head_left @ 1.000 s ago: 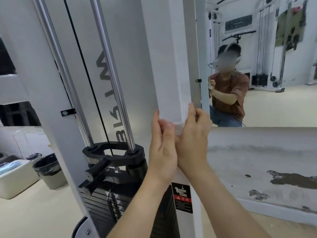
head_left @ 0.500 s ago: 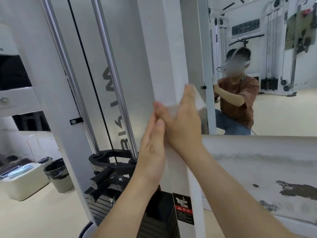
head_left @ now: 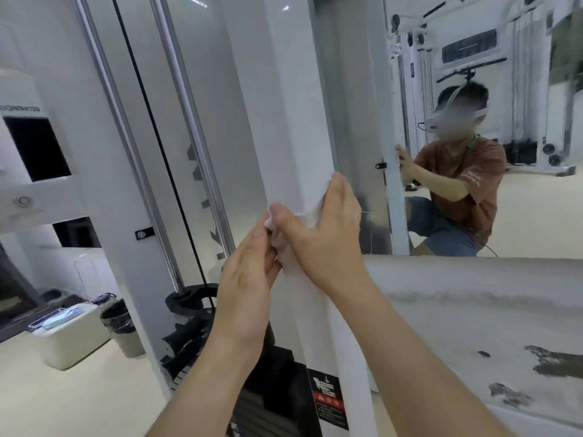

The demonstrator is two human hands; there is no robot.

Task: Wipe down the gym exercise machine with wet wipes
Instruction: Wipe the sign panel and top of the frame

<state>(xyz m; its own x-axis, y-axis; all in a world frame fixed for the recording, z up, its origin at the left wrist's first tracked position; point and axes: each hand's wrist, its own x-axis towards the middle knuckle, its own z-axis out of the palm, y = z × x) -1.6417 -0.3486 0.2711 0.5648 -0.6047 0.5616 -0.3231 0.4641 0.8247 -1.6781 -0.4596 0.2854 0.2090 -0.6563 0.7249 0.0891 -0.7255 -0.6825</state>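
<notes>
- Head view: a crumpled white wet wipe (head_left: 299, 220) is bunched against the front corner of the cable machine's white square metal upright post (head_left: 284, 121), near mid-frame.
- The right hand (head_left: 325, 244) clamps it there, with the thumb on the post's left face and the fingers curled round its right edge.
- The left hand (head_left: 249, 279) lies just below and to the left, its fingers against the wipe's lower fold; I cannot tell if they pinch it.
- The post's long axis runs roughly vertical. It is bare above the hands, with a red-and-black warning label (head_left: 328, 402) lower down.
- A chrome guide rod (head_left: 195, 127) and a thin black cable (head_left: 158, 137) stand near on the left.
- A wall mirror (head_left: 520, 216) lies just beside the post on the right.
</notes>
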